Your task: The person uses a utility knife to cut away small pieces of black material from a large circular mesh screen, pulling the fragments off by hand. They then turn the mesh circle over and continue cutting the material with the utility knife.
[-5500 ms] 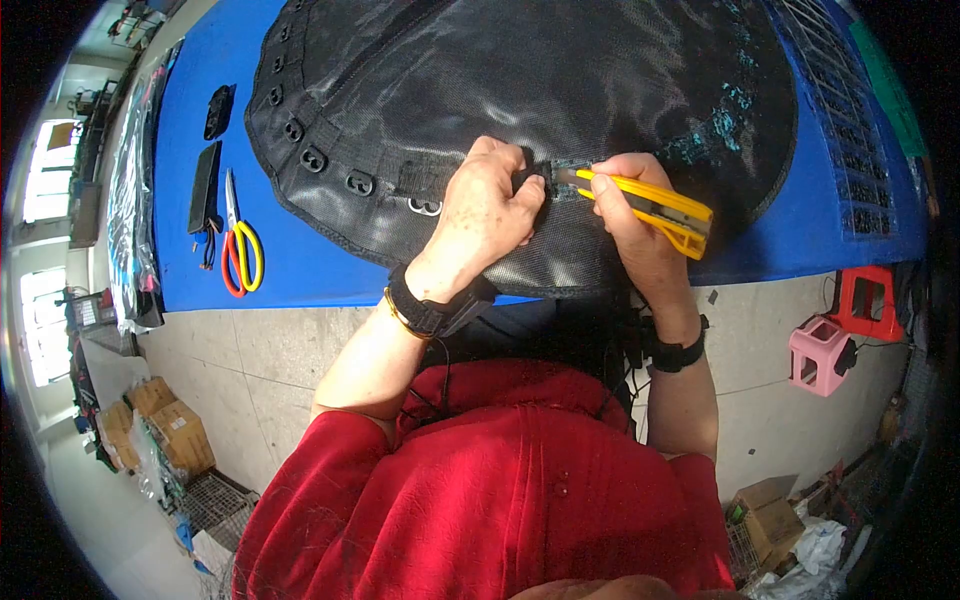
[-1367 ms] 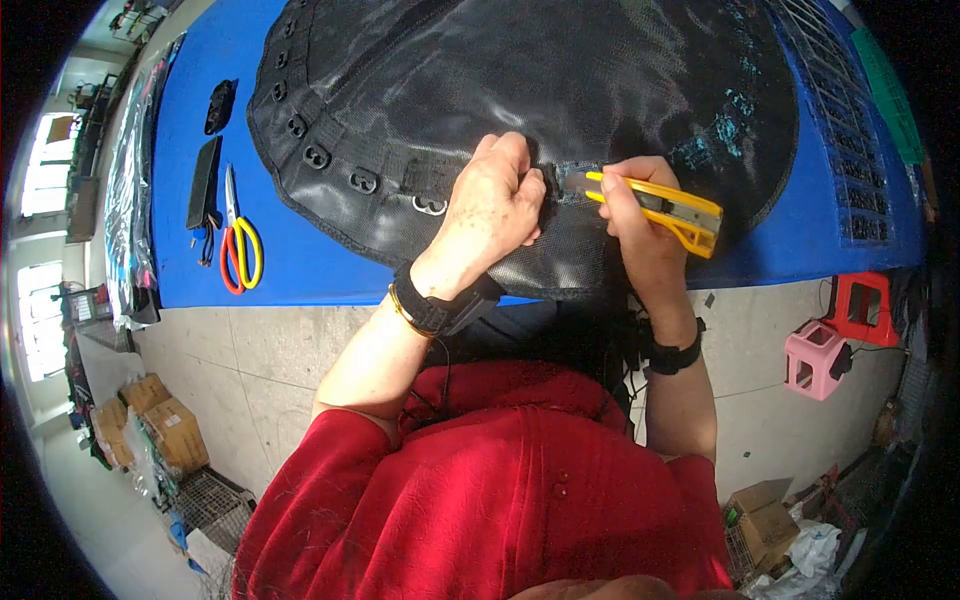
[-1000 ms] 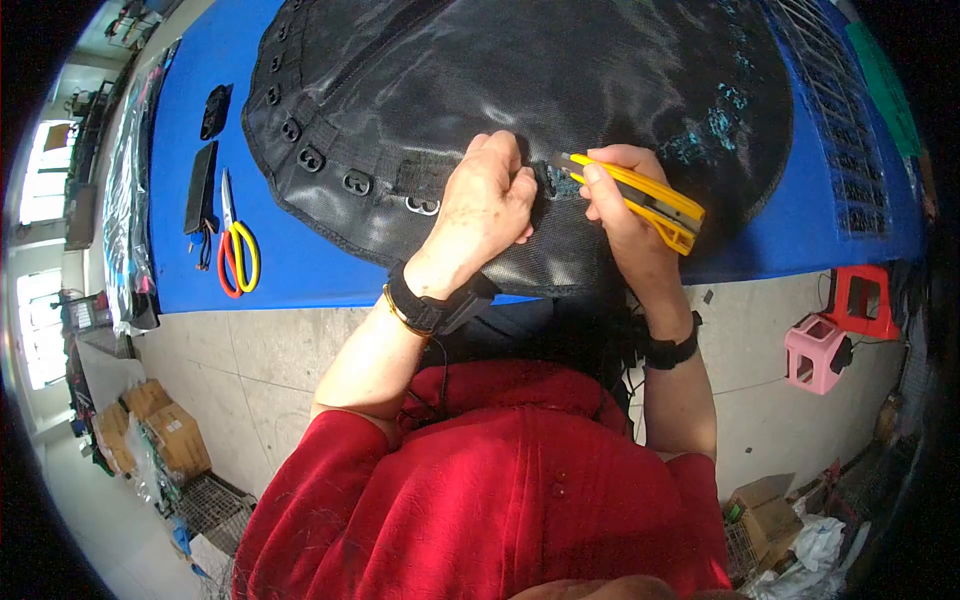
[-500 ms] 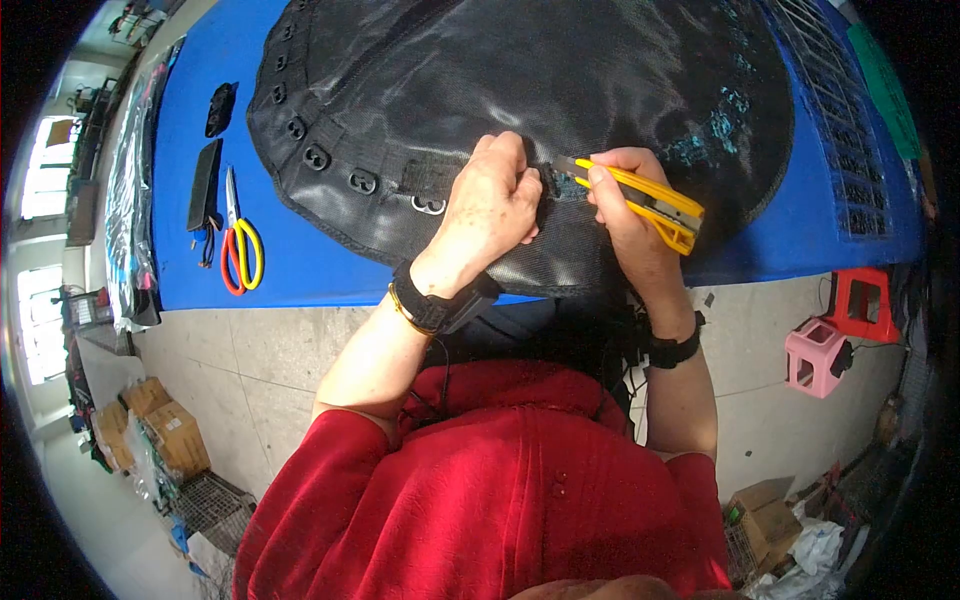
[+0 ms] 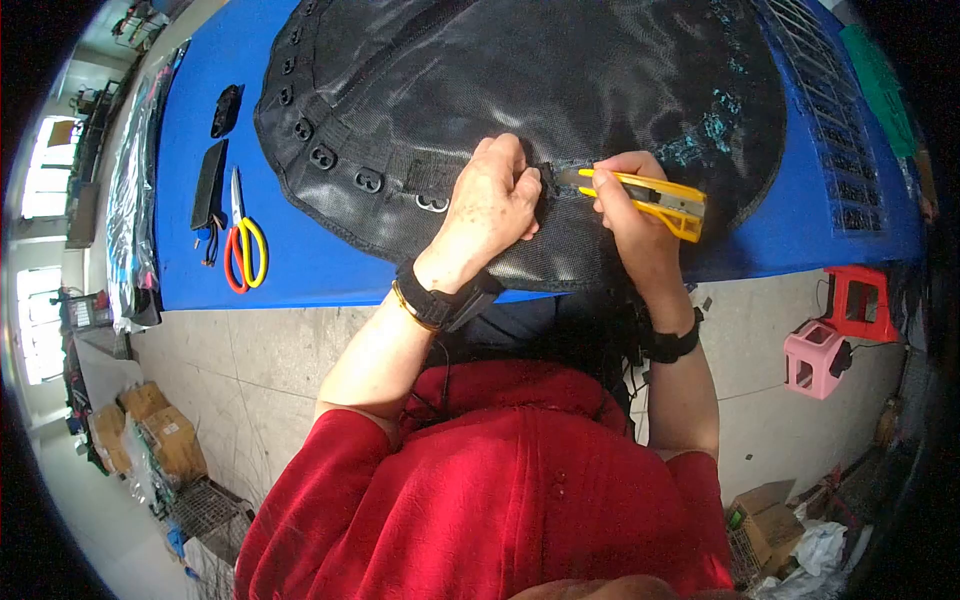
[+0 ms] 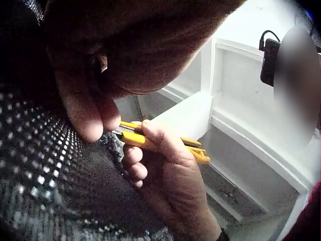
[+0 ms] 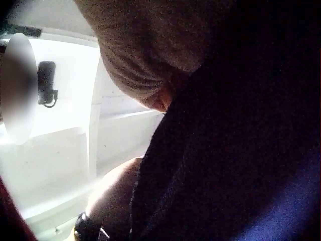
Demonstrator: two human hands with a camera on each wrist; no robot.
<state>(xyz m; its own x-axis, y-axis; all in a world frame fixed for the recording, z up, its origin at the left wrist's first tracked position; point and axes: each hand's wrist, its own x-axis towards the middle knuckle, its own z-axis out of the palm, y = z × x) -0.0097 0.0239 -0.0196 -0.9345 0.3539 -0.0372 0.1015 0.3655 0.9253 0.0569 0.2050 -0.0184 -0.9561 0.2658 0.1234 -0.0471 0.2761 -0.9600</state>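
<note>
A large round black mesh piece (image 5: 560,80) with plastic clips along its edge covers the blue table. My left hand (image 5: 490,195) has its fingers curled down on the dark webbing strip (image 5: 430,175) near the front edge, gripping the cloth. A yellow utility knife (image 5: 690,222) is gripped in my right hand (image 5: 640,225), its blade pointing left at a frayed bluish patch beside my left fingers. In the left wrist view, the knife (image 6: 133,139) reaches close to my left fingertips. Mesh and my right hand (image 7: 150,60) fill much of the right wrist view; the knife is hidden there.
Red-and-yellow scissors (image 5: 240,250) and two narrow black items, one a pouch-like strip (image 5: 208,185), lie on the blue table (image 5: 300,270) to the left. Gridded plastic packs (image 5: 835,140) lie on the right. A pink stool (image 5: 815,358) and red stool (image 5: 862,305) stand on the floor.
The knife in my right hand has tilted flatter and come back down to the patch after lifting slightly. Earlier its blade pointed further up. My left hand has stayed on the strip.
</note>
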